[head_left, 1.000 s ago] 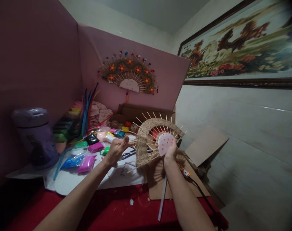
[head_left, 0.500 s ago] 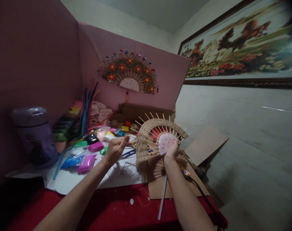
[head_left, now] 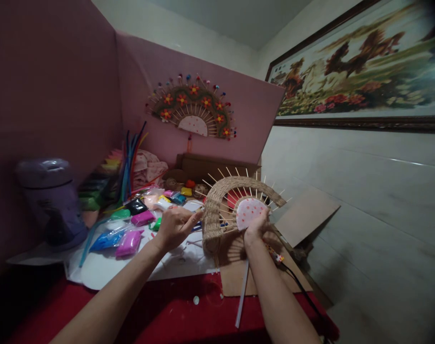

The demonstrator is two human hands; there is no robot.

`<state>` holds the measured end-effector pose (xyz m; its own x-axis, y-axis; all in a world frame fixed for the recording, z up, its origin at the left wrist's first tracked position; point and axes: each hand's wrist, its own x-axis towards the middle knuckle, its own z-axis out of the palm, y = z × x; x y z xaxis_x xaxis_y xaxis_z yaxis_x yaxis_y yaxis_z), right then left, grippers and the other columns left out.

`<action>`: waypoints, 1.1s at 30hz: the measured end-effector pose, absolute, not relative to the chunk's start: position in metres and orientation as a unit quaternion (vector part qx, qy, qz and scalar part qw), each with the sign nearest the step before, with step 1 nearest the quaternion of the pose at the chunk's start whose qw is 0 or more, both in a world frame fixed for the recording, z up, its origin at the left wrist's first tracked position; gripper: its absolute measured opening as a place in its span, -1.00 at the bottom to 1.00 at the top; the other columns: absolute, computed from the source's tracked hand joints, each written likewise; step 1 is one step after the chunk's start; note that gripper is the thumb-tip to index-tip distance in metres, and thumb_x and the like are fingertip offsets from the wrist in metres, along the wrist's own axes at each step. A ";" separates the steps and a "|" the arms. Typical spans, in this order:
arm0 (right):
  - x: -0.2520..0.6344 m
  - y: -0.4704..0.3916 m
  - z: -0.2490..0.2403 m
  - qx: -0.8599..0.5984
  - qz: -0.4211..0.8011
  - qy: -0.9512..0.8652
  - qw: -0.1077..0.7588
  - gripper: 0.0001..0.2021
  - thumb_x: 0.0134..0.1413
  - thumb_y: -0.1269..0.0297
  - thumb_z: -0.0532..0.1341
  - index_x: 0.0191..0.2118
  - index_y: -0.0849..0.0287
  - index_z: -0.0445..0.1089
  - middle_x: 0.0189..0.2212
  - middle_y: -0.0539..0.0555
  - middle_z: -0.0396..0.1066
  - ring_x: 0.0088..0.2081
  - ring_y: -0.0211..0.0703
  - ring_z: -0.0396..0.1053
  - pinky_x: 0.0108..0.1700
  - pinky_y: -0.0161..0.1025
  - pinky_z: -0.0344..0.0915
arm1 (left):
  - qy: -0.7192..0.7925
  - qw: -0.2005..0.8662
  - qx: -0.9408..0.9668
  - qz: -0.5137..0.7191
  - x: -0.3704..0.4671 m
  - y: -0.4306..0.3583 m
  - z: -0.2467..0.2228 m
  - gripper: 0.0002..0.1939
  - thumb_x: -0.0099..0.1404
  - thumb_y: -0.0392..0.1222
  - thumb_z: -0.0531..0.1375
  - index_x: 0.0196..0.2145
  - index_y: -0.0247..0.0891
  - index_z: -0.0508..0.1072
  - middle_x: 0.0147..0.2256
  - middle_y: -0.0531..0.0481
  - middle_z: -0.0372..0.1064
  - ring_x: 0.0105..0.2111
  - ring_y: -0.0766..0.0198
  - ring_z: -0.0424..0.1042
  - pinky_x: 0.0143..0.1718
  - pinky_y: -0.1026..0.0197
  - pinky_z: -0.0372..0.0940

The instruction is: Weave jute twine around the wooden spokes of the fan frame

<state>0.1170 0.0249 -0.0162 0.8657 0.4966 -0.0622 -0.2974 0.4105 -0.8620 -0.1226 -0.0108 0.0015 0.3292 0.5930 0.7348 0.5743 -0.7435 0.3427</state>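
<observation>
My right hand (head_left: 256, 230) grips a woven fan at its half-round base (head_left: 249, 213), which is white with red dots. Thin wooden sticks fan out from that base through a broad arched band of tan twine (head_left: 213, 215), their tips poking past its outer edge. Just left of the band is my left hand (head_left: 174, 227), fingers together and thumb pointing toward the fan's side. Whatever its fingertips pinch is too small and dark to make out. A dark blue cutter (head_left: 196, 226) lies partly hidden behind the left hand.
Bagged coloured clay (head_left: 129, 242) and pipe cleaners (head_left: 133, 162) crowd the left, near a purple bottle (head_left: 50, 205). Under the fan lie cardboard (head_left: 235, 282) and a glue stick (head_left: 242, 298). A black cord (head_left: 299, 284) runs right. A finished flowered fan (head_left: 192, 107) hangs on the pink board.
My left hand has turned, bringing its thumb down from upright toward the fan. The fan has shifted and tilted slightly to the right in my right hand.
</observation>
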 end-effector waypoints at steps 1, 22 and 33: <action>0.117 0.025 -0.016 -0.497 0.226 -0.092 0.833 -0.69 -0.03 0.05 0.02 -0.32 0.21 0.27 -0.39 0.10 0.41 -0.32 -0.19 0.41 -0.41 -0.31 0.40 | 0.357 0.006 0.818 0.450 -0.123 -0.011 0.001 -0.47 0.29 -0.07 -0.03 -0.78 -0.32 0.13 -0.73 0.13 -0.07 -0.68 0.47 0.01 -0.53 0.29 -0.11; 0.137 0.046 -0.038 -0.508 0.214 -0.023 0.834 -0.68 -0.04 0.05 -0.02 -0.35 0.22 0.27 -0.34 0.12 0.41 -0.28 -0.17 0.42 -0.37 -0.25 0.40 | 0.375 0.122 0.799 0.454 -0.125 -0.011 0.003 -0.46 0.30 0.05 -0.11 -0.48 -0.28 0.55 -0.64 -0.03 0.27 -0.56 0.32 0.23 -0.47 0.28 0.05; 0.134 0.043 -0.033 -0.512 0.243 -0.003 0.824 -0.70 0.01 0.13 -0.03 -0.36 0.24 0.30 -0.34 0.14 0.42 -0.31 -0.16 0.43 -0.40 -0.26 0.40 | 0.304 0.425 0.731 0.438 -0.120 0.004 -0.013 -0.30 0.18 0.29 -0.14 -0.41 -0.39 0.52 -0.67 0.11 -0.09 -0.62 0.41 -0.08 -0.59 0.31 -0.16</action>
